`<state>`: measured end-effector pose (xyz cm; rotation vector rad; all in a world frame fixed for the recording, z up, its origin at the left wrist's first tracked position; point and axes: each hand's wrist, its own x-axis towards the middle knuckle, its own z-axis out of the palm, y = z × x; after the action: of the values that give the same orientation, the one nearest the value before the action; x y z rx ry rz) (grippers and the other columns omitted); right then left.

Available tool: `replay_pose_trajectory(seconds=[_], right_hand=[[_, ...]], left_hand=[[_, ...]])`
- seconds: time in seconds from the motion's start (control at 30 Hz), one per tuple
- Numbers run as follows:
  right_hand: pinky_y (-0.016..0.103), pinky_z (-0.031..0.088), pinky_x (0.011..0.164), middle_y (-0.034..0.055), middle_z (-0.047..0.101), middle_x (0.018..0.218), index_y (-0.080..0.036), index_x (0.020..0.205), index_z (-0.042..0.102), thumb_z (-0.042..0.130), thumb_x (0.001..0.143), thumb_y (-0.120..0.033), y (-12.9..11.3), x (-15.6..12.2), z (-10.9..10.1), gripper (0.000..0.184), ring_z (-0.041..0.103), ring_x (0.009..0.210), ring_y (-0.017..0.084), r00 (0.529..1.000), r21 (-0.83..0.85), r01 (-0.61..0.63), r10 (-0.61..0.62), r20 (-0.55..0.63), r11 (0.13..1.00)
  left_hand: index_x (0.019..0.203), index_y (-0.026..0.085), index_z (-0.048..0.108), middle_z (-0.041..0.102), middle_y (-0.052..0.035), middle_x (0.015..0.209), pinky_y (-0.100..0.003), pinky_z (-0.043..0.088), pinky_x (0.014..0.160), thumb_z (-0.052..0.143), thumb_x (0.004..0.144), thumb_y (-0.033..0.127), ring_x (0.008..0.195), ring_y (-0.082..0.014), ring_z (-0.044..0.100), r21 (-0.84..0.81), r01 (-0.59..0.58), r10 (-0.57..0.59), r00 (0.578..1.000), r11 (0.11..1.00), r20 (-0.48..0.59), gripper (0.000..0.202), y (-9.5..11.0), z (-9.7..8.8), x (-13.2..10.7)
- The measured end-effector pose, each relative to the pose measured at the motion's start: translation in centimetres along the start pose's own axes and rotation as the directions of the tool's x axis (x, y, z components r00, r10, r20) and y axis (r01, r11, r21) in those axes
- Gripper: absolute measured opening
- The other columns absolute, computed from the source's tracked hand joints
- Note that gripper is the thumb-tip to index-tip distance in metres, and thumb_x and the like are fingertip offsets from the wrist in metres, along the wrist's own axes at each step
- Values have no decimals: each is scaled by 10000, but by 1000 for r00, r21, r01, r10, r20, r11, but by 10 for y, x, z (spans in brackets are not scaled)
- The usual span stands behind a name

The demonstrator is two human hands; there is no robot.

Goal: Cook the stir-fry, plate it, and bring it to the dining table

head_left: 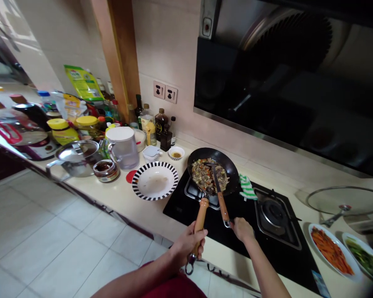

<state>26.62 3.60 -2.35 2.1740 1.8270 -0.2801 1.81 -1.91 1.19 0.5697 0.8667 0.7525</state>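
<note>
The person's left hand (191,244) is wrapped firmly around the long turned-wood handle (202,211) of a round black metal wok (232,176), while the right hand (243,229) is closed around the far end of a dark metal spatula with a brown wooden grip (223,205). The wok sits over the left burner of a black glass cooktop (180,207), and the spatula's blade lies in the brown, finely chopped mixture with orange and pale bits (205,176) inside it. The frying looks well under way, as the pieces appear glossy and mixed together, but how cooked they are, and whether a flame burns beneath, cannot be told. The mixture is all in the wok and not yet dished out; just left of the cooktop, a round white plate with a black-striped rim (155,182) carries a thin wet smear. On the counter at the right, orange cut strips (331,250) and green cut pieces (363,254) lie on separate white oval plates, well apart from the wok. A large clear glass lid (348,192) is off the wok, behind those plates, and a green-and-white striped cloth (248,187) lies just beside the wok's right side.
</note>
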Motion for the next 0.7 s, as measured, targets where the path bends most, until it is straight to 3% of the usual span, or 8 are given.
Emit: replay_pose_trajectory(seconds=[0.2, 0.33, 0.5, 0.7], right_hand=[[362, 504, 744, 178, 683, 1022, -95, 1008, 659, 399, 946, -374, -6, -3, -1, 386, 670, 938, 261, 991, 97, -128, 124, 43, 987], [373, 525, 774, 118, 693, 1000, -111, 1000, 644, 446, 931, -457, -8, 2, 0, 404, 670, 887, 197, 965, 169, -252, 233, 122, 953], [395, 511, 837, 97, 677, 1050, -127, 1019, 631, 472, 914, -489, -8, 7, 2, 408, 646, 941, 189, 943, 230, -322, 290, 161, 918], [414, 487, 799, 209, 674, 1043, -99, 973, 656, 446, 908, -456, -5, -2, 3, 419, 643, 992, 307, 952, 322, -307, 287, 110, 896]], left_hand=[[814, 225, 378, 480, 106, 509, -172, 303, 327, 725, 599, 509, 356, -41, 392, -3, 23, -23, 1000, 1000, -19, 497, 0, -1, 1], [810, 225, 377, 481, 108, 505, -173, 315, 318, 728, 586, 524, 349, -41, 387, 15, 29, -29, 999, 999, -25, 512, 2, 0, -1], [807, 224, 379, 487, 108, 510, -172, 330, 314, 734, 577, 531, 353, -42, 390, 14, 24, -24, 999, 1000, -23, 522, 0, 0, 1], [815, 226, 380, 487, 109, 508, -171, 334, 312, 732, 588, 522, 356, -44, 388, 2, 18, -17, 1000, 1000, -26, 513, -6, -3, 5]])
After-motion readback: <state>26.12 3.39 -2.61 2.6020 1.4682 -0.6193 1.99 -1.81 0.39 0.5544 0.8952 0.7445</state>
